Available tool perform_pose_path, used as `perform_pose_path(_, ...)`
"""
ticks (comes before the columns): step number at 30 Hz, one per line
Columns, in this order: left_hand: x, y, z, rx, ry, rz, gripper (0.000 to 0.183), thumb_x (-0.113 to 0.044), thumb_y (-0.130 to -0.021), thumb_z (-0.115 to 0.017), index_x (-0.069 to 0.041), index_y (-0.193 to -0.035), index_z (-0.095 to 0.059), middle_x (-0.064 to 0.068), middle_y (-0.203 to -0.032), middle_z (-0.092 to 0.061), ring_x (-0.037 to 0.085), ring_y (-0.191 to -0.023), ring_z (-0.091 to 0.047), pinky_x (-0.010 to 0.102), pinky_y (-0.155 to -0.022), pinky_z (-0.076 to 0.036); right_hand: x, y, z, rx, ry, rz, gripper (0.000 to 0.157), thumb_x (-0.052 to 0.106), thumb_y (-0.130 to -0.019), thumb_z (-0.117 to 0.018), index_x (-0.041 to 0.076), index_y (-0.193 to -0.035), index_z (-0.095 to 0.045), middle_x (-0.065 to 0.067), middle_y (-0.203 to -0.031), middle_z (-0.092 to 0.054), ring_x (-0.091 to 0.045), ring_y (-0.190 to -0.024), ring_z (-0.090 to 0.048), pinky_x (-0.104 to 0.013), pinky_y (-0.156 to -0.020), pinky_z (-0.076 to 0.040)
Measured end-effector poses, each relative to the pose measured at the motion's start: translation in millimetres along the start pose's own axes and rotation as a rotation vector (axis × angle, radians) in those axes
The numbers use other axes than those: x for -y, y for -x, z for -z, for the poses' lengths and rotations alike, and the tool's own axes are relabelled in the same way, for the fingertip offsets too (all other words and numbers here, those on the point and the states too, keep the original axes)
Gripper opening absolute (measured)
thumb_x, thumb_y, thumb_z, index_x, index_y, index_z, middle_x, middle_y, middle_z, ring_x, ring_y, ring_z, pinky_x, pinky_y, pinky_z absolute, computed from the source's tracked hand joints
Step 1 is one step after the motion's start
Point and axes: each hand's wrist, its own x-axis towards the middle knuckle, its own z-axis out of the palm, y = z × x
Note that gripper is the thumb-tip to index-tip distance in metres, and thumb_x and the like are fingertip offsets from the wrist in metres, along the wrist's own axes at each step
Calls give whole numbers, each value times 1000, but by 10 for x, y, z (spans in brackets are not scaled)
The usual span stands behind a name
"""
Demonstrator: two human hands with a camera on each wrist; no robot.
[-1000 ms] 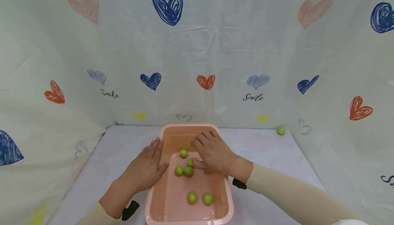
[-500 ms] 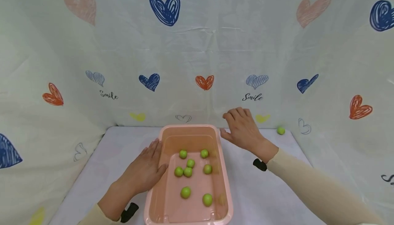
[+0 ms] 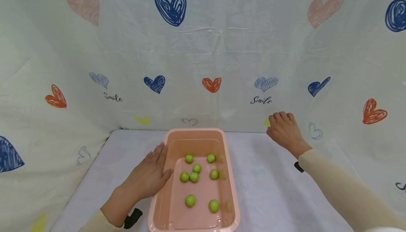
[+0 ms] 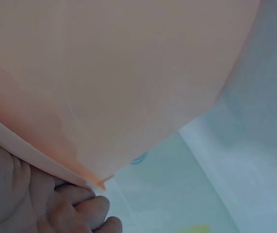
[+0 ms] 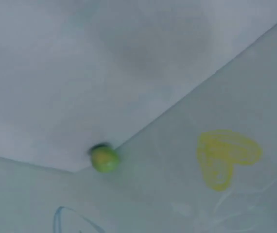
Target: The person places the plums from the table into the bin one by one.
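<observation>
A pink plastic basin (image 3: 194,133) stands on the table, with several small round green fruits (image 3: 194,177) spread over its floor. My left hand (image 3: 149,175) rests along the basin's left rim, its fingers straight. The left wrist view shows the fingers (image 4: 92,212) lying against the outside of the rim (image 4: 36,155). Out at the table's back right corner hovers my right hand (image 3: 285,131), fingers bent downward and holding nothing. One more green fruit (image 5: 104,158) lies at that corner in the right wrist view; in the head view the right hand hides it.
The table (image 3: 263,189) has a pale cloth cover. Pale curtains (image 3: 234,55) printed with hearts rise directly behind it and along both sides, close to the back right corner.
My right hand has left the basin and swung right to the back corner, now covering the lone fruit. One front fruit rolled slightly left in the basin. The left hand stays on the rim.
</observation>
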Motion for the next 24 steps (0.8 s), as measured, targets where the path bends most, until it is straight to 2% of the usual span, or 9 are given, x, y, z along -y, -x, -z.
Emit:
perform_pose_path(6,19,0,-9,10,3,6,75,-37,-102,-54,12,-151,-26,29,-157,-27,40,-145,-27,53,-115,-28,-261,214,-214,117,98,-1,33,12,-83,-72,-7,-90,-46,-19,-88,-48,-37,-87,-43,-48,-78,-41)
perform_pose_path(12,32,13,0,18,6,-6,75,-36,-102,-54,13,-151,-26,29,-157,-26,39,-146,-26,54,-114,-28,-418,399,-345,129,94,-10,31,1,-82,-68,-3,-78,-37,-15,-78,-38,-35,-78,-39,-45,-68,-37)
perform_pose_path(19,45,15,-5,29,13,-3,75,-36,-103,-53,12,-152,-24,29,-158,-25,39,-146,-26,54,-115,-28,-568,623,-452,250,102,-81,43,18,-81,-79,-7,-87,-44,-15,-82,-43,-35,-82,-42,-45,-68,-37)
perform_pose_path(24,53,8,-21,39,24,1,75,-36,-103,-53,12,-152,-23,28,-158,-23,39,-146,-26,54,-115,-27,-659,746,-524,285,98,-98,33,5,-83,-75,-10,-88,-46,-18,-82,-45,-38,-83,-43,-49,-69,-39)
